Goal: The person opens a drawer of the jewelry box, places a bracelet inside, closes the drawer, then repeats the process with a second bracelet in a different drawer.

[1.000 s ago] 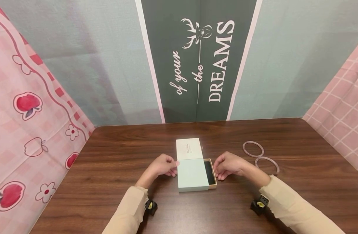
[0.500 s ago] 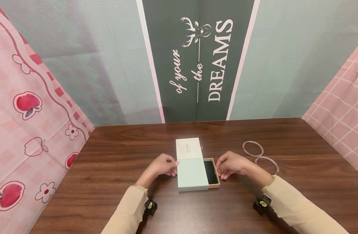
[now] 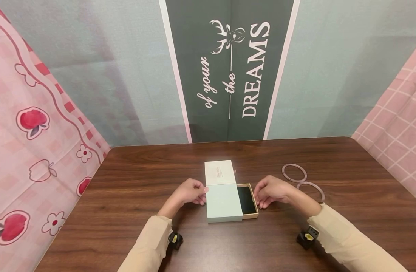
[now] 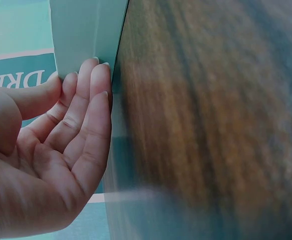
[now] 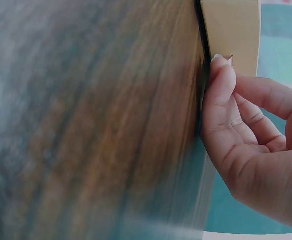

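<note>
At the frame's lower centre, the pale mint cardboard sleeve (image 3: 224, 204) is pressed on its left side by the left grip (image 3: 191, 191), fingers loosely extended; it should be steadied against the brown wooden desk (image 3: 153, 162). The tan-walled, black-lined drawer (image 3: 250, 216), partly out rightward, is pinched at its front by the right grip (image 3: 271, 189); a level, straight pull is advised.
</note>
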`<state>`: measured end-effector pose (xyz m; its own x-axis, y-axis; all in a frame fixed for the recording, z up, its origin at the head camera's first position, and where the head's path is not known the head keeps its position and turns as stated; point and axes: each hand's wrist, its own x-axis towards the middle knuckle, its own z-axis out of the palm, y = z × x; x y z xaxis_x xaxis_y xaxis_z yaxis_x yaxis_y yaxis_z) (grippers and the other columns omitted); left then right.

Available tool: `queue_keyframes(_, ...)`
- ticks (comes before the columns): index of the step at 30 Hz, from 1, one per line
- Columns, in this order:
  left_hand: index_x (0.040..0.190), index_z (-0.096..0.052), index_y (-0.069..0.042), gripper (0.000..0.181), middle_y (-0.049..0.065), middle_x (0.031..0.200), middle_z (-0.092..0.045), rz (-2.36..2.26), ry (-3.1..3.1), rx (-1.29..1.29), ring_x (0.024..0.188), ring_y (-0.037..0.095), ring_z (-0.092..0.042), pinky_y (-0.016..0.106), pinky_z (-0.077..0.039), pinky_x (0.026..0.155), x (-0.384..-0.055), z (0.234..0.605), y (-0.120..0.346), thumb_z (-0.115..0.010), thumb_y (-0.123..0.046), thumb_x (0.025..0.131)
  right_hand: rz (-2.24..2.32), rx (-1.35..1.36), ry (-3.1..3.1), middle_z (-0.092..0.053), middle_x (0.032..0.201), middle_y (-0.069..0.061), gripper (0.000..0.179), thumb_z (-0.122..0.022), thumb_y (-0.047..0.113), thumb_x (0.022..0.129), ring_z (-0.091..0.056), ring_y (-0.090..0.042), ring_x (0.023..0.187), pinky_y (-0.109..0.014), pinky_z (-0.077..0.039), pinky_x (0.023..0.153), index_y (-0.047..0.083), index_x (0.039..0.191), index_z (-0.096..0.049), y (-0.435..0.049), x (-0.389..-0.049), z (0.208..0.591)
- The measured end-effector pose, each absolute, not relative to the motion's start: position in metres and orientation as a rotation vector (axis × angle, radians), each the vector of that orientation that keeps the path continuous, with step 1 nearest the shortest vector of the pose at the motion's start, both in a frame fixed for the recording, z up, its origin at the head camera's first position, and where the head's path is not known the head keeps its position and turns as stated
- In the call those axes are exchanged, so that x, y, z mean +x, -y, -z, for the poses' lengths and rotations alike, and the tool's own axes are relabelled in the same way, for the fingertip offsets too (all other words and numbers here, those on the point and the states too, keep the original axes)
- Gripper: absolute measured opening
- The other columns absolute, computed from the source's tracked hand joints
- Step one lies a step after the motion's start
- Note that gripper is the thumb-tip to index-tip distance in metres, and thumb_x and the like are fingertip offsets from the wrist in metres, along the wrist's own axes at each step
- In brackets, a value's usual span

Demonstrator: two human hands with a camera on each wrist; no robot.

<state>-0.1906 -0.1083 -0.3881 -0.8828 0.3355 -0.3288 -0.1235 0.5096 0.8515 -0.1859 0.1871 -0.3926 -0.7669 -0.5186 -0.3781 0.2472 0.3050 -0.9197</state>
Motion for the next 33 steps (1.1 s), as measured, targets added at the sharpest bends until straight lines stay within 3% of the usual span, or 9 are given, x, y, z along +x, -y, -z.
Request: queue_keyframes(33, 0.079, -0.057, 0.002, 0.019, 0.009, 0.064, -0.062, -1.399, -2.278, 0.154, 0.056, 0.016, -0.061, 0.031, -0.053, 0.057, -0.192, 0.389, 0.107, -0.059, -0.013, 0.089, 1.549, -0.217, -1.901, -0.06, 0.067, -0.012, 0.009, -0.052, -0.01, 0.076, -0.06, -0.015, 0.055, -0.025, -0.052, 0.052, -0.012, 0.082, -0.059, -0.209, -0.188, 0.395)
